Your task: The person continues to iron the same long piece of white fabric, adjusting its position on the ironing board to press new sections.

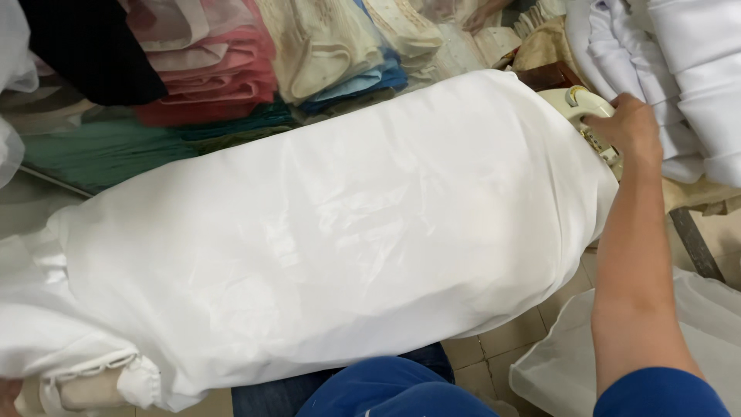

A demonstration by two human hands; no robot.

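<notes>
A large white sheet of thin fabric point(340, 232) is spread over a padded ironing board and covers most of the view. At its far right end stands a cream-coloured iron point(584, 110). My right hand point(629, 127) is closed around the iron's handle, with my forearm reaching up from the lower right. My left hand is out of sight; only a sliver of skin shows at the bottom left corner, too little to tell.
Stacks of folded cloth lie behind the board: pink and red point(212, 66), green point(108, 150), cream and blue point(340, 54), and black point(85, 46). White fabric point(679, 69) is piled at the top right. More white cloth point(556, 363) rests over the tiled floor at lower right.
</notes>
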